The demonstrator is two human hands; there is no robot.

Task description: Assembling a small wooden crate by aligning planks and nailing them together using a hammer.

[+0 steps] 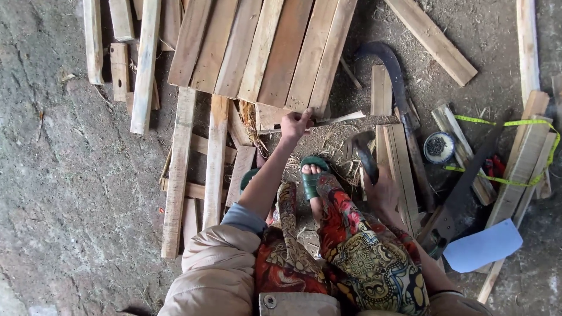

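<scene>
Many planks [263, 52] strewn over dirt floor [64, 175]; left hand [294, 124] grips stick [336, 120].

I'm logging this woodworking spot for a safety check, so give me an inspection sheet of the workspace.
Surface: rough ground strewn with shavings.
Job's things: thin wood strip held at one end by the left hand; curved blade gripped in the right hand.
Clutter: plank panel, loose planks, long sickle, handsaw, round tin of nails, blue sheet.
Hands: both closed on their things.
Cables: nothing seen; a yellow tape measure is draped over boards.
Surroundings: sandalled foot close to the blade.
</scene>
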